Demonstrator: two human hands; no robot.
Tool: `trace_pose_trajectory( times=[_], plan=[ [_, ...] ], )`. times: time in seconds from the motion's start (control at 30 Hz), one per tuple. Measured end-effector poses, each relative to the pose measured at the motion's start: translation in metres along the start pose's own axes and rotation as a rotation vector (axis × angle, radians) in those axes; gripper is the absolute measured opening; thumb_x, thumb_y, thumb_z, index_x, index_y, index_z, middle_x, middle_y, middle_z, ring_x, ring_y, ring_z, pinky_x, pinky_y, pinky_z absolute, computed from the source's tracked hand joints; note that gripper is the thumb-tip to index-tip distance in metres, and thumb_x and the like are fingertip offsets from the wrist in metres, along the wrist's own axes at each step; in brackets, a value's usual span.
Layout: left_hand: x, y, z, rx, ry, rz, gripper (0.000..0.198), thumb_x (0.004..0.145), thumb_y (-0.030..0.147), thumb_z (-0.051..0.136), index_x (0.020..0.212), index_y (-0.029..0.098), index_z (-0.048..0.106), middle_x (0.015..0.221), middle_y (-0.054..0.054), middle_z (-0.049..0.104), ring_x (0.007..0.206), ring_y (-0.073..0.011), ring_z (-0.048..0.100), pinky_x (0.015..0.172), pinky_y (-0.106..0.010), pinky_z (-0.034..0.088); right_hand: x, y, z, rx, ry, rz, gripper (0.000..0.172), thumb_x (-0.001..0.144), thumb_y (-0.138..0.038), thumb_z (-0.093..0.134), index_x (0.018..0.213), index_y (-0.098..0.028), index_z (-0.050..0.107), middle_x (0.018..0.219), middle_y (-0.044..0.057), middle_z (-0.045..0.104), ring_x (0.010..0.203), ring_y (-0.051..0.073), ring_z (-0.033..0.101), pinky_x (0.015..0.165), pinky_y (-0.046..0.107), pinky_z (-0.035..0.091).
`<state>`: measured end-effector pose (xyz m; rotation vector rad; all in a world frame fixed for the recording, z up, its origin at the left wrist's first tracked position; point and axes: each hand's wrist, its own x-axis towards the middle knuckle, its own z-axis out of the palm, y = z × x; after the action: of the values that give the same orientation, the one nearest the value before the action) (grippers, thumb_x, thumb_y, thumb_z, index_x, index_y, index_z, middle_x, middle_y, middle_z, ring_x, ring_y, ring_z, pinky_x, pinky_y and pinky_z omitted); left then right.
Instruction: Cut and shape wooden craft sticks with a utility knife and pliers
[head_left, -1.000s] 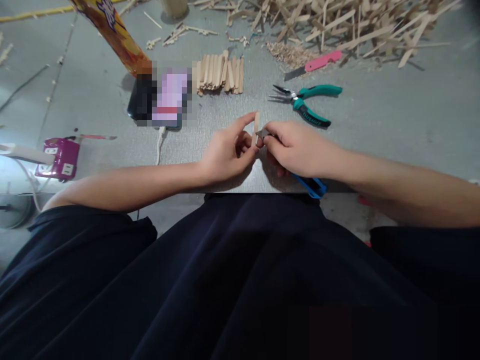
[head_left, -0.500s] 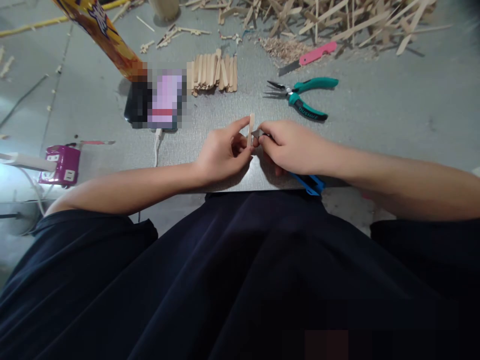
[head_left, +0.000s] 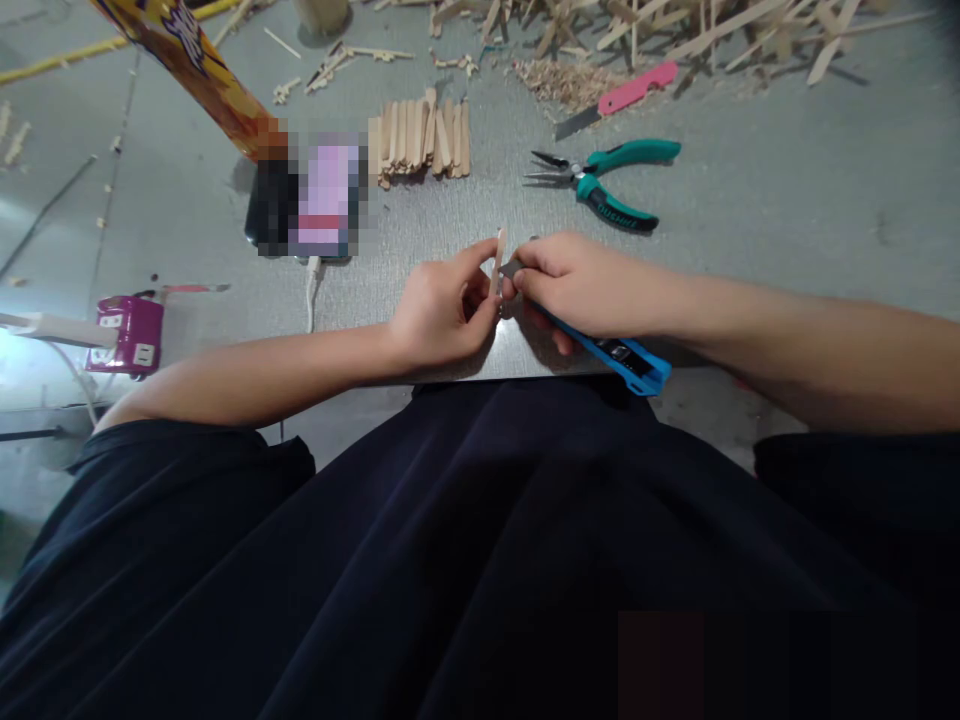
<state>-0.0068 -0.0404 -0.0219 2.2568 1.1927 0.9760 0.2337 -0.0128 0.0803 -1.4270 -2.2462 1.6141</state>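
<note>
White lettering runs along the lower handle of the green pliers (head_left: 611, 180), too small to read. The print on the orange packet (head_left: 187, 60) is cut off. The left hand (head_left: 439, 315) has its grip pinched on an upright wooden stick (head_left: 498, 262) just above the near edge of the grey textured counter (head_left: 787, 220). The right hand (head_left: 577, 285) has its grip closed around a blue utility knife (head_left: 622, 355), blade tip at the stick. A row of cut sticks (head_left: 420, 135) lies beyond.
</note>
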Motion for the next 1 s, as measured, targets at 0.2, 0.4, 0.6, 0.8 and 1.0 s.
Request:
trace_pose_trajectory(
  times=[0.2,0.4,0.6,0.8,1.0],
  plan=[
    [-0.002,-0.004,-0.002,0.037,0.000,-0.016,0.065,0.110,0.044,0.081,0.170,0.021,0.073,0.086,0.000,0.087,0.073,-0.0203,0.080,0.071,-0.036,0.059,0.002,0.001,0.007,-0.332,0.219,-0.153,0.030,0.118,-0.016,0.060,0.092,-0.028,0.052,0.081,0.007,0.073,0.079,0.026,0.070,0.075,0.040,0.045],
    [-0.005,-0.007,-0.002,0.013,0.027,0.012,0.066,0.112,0.049,0.082,0.171,0.022,0.071,0.082,0.002,0.085,0.071,-0.0199,0.080,0.069,-0.035,0.058,0.003,0.000,0.002,-0.078,0.025,-0.038,0.025,0.126,-0.019,0.054,0.103,-0.026,0.060,0.059,-0.004,0.060,0.051,0.017,0.057,0.060,0.034,0.042],
    [-0.006,-0.003,0.001,-0.256,0.069,0.003,0.067,0.118,0.060,0.078,0.171,0.020,0.069,0.085,-0.001,0.086,0.066,-0.0191,0.083,0.061,-0.032,0.062,-0.002,-0.002,-0.004,0.082,0.003,-0.124,0.030,0.127,-0.013,0.051,0.100,-0.025,0.057,0.065,-0.008,0.059,0.046,0.010,0.057,0.051,0.025,0.042],
    [-0.006,0.000,-0.005,-0.416,0.052,-0.139,0.086,0.111,0.084,0.084,0.169,0.023,0.067,0.093,-0.004,0.088,0.074,-0.0212,0.086,0.061,-0.034,0.070,-0.007,-0.007,-0.007,0.127,0.002,-0.148,0.035,0.128,-0.017,0.054,0.095,-0.027,0.058,0.069,-0.005,0.062,0.046,0.013,0.061,0.050,0.029,0.049],
    [-0.004,-0.004,-0.011,-0.506,0.011,-0.163,0.083,0.110,0.079,0.089,0.167,0.022,0.069,0.098,-0.006,0.091,0.078,-0.0221,0.089,0.060,-0.032,0.070,-0.002,0.003,-0.009,0.160,-0.024,-0.179,0.033,0.130,-0.042,0.062,0.100,-0.028,0.062,0.073,-0.004,0.063,0.051,0.015,0.060,0.052,0.030,0.052]
  ],
)
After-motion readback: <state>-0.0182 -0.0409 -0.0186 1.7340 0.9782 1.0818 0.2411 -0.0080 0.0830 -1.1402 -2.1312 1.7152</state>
